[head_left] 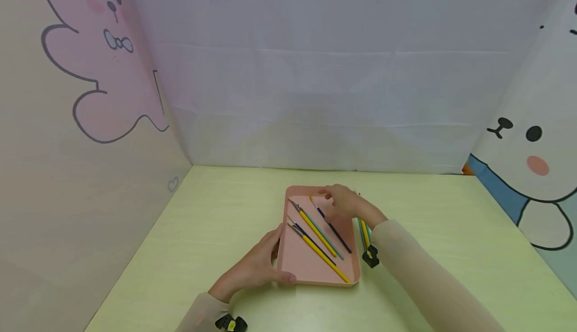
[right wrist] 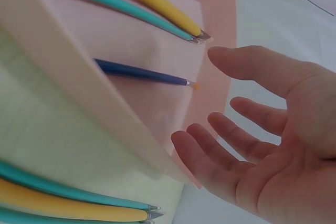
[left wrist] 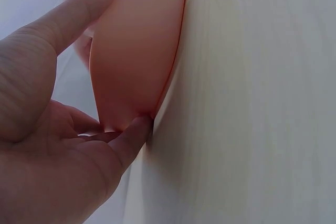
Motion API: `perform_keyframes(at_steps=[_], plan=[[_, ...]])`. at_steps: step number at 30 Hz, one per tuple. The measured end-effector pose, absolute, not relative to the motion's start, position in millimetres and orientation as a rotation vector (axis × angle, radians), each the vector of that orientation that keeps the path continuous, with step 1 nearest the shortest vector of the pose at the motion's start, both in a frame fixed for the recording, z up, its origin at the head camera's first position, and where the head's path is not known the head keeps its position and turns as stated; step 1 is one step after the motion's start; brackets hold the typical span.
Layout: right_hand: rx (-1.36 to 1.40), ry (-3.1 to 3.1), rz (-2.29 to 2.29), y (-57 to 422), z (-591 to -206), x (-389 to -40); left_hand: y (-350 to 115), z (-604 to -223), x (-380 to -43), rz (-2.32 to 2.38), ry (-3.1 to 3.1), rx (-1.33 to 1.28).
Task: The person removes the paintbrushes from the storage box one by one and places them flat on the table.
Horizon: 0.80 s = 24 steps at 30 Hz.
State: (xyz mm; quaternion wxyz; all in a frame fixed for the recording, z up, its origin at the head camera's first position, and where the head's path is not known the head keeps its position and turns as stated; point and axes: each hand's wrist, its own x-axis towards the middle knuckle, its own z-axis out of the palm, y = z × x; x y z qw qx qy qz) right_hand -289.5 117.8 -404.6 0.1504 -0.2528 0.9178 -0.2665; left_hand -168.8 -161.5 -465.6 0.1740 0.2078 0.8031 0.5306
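A pink rectangular tray (head_left: 301, 268) lies on the table. My left hand (head_left: 254, 264) grips its near left corner, the thumb at the near edge and the fingers along the left side. Inside the tray are several slim paintbrushes: yellow ones (head_left: 317, 233), a teal one (head_left: 337, 253) and dark blue ones, all slanting. Over the far right part of the tray, my right hand (head_left: 344, 203) hovers with relaxed, spread fingers and nothing in them. A dark blue paintbrush (right wrist: 142, 73) with an orange tip lies nearest to it.
Right of the tray, more brushes lie on the table, a yellow one (right wrist: 79, 198) between two teal ones, partly hidden by my right forearm in the head view. The pale table (head_left: 216, 207) is bounded by a white back sheet (head_left: 324, 111) and side panels with cartoon drawings.
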Motion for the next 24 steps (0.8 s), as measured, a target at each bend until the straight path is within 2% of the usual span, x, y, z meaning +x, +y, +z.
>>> perform_keyframes(at_steps=[13,24], plan=[[-0.525,2.617,-0.689,102,-413,-297,-162,-465,-169,1.488,2.292,0.593],[-0.568,2.718,-0.422,95,-419,-303,-161,-465,-168,1.494,2.292,0.597]])
